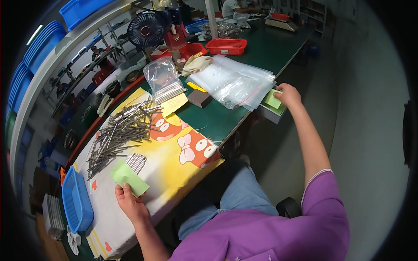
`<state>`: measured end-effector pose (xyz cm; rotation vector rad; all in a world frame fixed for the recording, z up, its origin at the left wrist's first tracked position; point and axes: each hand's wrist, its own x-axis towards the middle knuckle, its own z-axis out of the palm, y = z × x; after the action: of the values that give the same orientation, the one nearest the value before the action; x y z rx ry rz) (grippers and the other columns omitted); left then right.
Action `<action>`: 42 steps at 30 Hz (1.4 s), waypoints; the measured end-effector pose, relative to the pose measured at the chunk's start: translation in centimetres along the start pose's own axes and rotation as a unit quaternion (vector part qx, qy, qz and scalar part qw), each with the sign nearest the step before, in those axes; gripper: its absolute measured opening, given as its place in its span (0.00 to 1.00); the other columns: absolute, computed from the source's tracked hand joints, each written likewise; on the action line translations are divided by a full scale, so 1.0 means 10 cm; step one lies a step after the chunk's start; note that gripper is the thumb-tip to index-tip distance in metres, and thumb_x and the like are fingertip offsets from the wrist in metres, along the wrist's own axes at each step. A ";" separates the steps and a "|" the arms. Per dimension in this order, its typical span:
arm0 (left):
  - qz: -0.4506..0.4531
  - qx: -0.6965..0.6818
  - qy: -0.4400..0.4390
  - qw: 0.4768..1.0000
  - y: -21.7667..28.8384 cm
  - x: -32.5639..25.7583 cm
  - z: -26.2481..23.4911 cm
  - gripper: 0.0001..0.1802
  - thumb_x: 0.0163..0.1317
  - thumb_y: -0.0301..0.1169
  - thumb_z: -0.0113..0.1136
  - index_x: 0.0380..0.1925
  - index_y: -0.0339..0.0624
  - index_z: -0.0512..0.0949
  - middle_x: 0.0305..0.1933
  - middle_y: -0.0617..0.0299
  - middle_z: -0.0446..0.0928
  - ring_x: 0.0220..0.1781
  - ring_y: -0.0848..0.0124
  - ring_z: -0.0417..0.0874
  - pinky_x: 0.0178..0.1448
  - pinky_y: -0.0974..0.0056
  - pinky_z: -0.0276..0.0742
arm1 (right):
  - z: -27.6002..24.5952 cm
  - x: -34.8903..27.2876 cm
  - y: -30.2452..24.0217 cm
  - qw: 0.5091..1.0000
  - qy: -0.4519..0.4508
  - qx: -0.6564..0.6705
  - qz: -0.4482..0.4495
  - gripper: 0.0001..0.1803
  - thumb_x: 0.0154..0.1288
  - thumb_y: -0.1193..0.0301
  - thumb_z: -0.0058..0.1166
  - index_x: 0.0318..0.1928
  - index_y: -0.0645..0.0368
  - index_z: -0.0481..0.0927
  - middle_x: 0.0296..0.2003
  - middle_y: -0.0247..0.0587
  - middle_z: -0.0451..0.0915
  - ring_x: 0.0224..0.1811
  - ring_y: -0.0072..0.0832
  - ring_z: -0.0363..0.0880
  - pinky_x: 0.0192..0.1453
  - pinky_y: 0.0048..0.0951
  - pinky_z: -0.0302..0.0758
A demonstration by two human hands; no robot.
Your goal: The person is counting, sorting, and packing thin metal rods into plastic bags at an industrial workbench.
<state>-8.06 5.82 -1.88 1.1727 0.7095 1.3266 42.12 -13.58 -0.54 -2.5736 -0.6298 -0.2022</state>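
A person holds a green paper slip over a cloth-covered table while reaching into a drawer.
The left hand (130,204) is closed on the near edge of the green slip (129,179), thumb on top, above the printed cloth (159,180) and just beside a small row of metal rods (136,162); the larger rod pile (117,139) lies beyond. The right hand (289,95) reaches to green papers (272,99) in the open drawer (273,115); whether its fingers pinch one cannot be told. A blue basket (77,200) sits left of the left hand.
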 end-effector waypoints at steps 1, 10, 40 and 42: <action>-0.007 0.012 0.013 1.000 -0.01 0.00 0.00 0.09 0.66 0.33 0.47 0.43 0.42 0.67 0.40 0.61 0.76 0.38 0.74 0.80 0.30 0.70 0.77 | 0.07 -0.01 -0.05 1.000 0.004 -0.002 -0.018 0.17 0.48 0.59 0.61 0.38 0.54 0.79 0.39 0.41 0.80 0.43 0.36 0.78 0.46 0.36 0.74; -0.015 -0.004 0.030 0.999 0.02 -0.05 0.06 0.11 0.65 0.29 0.48 0.45 0.38 0.67 0.44 0.61 0.73 0.41 0.74 0.76 0.42 0.66 0.77 | 0.69 -0.37 0.59 0.878 0.320 0.344 0.091 0.18 0.63 0.66 0.46 0.52 0.57 0.70 0.50 0.46 0.69 0.50 0.34 0.71 0.55 0.33 0.68; 0.047 0.067 0.000 0.997 -0.04 -0.10 0.17 0.05 0.61 0.23 0.51 0.36 0.37 0.67 0.39 0.63 0.72 0.40 0.77 0.71 0.48 0.71 0.68 | 1.18 -0.28 -0.13 0.804 0.302 0.506 0.077 0.20 0.59 0.73 0.49 0.53 0.61 0.68 0.49 0.45 0.66 0.42 0.25 0.70 0.49 0.26 0.69; 0.069 0.095 0.003 0.993 -0.07 -0.10 0.10 0.05 0.60 0.22 0.53 0.34 0.38 0.67 0.38 0.63 0.71 0.40 0.78 0.71 0.48 0.71 0.68 | 0.93 -0.40 -0.38 0.808 0.300 0.504 0.056 0.16 0.59 0.77 0.47 0.50 0.61 0.70 0.47 0.42 0.67 0.41 0.24 0.69 0.47 0.24 0.68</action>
<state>-7.08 4.68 -2.44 1.3920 0.7844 1.4000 37.07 -7.67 -8.04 -1.3806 -0.2154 -0.4666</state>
